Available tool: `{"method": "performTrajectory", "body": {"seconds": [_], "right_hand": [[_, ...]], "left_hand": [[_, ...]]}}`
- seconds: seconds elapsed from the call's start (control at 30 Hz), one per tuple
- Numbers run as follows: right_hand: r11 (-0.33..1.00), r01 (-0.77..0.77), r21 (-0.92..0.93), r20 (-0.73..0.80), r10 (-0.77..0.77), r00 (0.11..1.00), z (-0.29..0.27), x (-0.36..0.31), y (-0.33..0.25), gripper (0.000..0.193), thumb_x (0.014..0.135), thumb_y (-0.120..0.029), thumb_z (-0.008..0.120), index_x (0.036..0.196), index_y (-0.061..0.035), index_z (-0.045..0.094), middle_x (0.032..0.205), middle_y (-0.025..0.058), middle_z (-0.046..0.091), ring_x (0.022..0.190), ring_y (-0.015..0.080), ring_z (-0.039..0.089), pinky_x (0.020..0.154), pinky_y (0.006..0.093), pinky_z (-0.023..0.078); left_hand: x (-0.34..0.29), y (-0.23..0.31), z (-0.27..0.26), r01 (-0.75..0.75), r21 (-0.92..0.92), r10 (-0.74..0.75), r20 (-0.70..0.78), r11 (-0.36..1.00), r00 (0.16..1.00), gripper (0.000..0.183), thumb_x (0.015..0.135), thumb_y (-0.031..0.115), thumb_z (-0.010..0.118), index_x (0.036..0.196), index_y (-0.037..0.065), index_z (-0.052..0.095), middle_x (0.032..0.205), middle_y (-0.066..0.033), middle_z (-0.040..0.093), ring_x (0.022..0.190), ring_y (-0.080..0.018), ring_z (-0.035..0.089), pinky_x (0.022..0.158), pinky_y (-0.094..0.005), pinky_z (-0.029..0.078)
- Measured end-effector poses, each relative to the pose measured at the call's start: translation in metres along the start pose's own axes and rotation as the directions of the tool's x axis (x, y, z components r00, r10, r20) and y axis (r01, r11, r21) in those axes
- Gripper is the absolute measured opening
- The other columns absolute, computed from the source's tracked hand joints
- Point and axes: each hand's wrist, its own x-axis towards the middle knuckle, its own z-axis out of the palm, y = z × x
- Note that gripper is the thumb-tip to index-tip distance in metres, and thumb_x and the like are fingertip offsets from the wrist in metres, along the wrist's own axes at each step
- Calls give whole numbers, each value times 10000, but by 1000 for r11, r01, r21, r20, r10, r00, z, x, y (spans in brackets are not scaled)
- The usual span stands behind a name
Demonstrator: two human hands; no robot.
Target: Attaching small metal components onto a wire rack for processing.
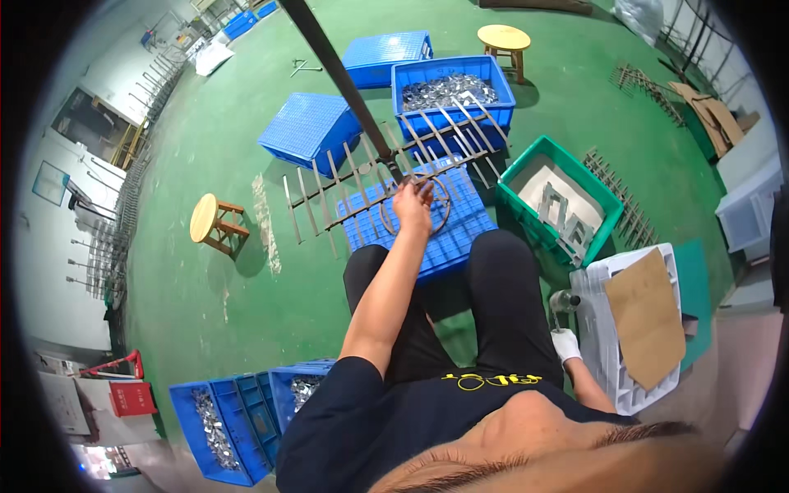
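Note:
A brown metal rack (pixel 335 220) with rows of thin prongs and a ring at its middle rests over an upturned blue crate (pixel 472 209) in front of my knees. A dark upright pole (pixel 349 90) rises from the rack's centre. My left hand (pixel 413 200), bare, is closed at the pole's foot, just above the ring. Low at my right side is my right hand (pixel 565 343) in a white glove, its fingers partly hidden. It is close to a clear bottle (pixel 564 301); whether it grips the bottle I cannot tell.
A blue crate (pixel 505 94) of small shiny metal pieces stands ahead, beside upturned blue crates (pixel 308 123). To the right are a green bin (pixel 604 193) with grey metal parts and a white crate (pixel 583 283) with cardboard (pixel 645 320) on it. Wooden stools (pixel 205 218) stand around.

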Motion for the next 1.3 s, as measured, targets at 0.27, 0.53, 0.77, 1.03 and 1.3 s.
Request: {"method": "performTrajectory", "body": {"seconds": [0.27,0.53,0.77,1.03,1.3], "right_hand": [[991,135,-18,-56,-136,989,25,29,-13,419,728,-358,582,904,18,640,875,214,634,824,389,584,702,397,455],[990,122,-76,4,-122,993,20,10,-18,438,740,-371,566,889,36,631,867,229,628,847,413,573,709,411,443],[991,118,-57,45,-116,992,40,30,30,431,750,-365,561,877,42,628,849,229,627,797,404,579,674,413,439],[947,79,311,-69,-60,996,-9,-36,-13,241,743,-148,518,911,-5,613,657,108,593,492,180,474,462,285,360],[701,544,461,-301,-453,839,-102,-144,-139,375,835,-88,375,1174,1,511,728,90,599,439,80,417,400,197,317]], "left_hand": [[-41,20,17,22,-31,-19,100,999,995,148,888,176,512,908,58,598,704,-61,613,611,-144,606,511,-206,445],[-46,26,9,-65,280,49,63,958,997,163,866,188,553,812,43,606,630,-32,571,504,-95,515,462,-179,402],[-54,28,9,-119,337,114,35,934,993,189,868,169,549,753,27,596,584,-21,539,459,-76,453,430,-178,374],[-55,25,-2,-146,255,139,45,956,989,210,876,149,531,708,30,573,558,-15,516,455,-70,440,424,-179,363],[-55,22,-1,-202,322,178,101,925,979,222,884,164,523,707,34,562,556,-11,503,454,-68,427,426,-179,357]]}}
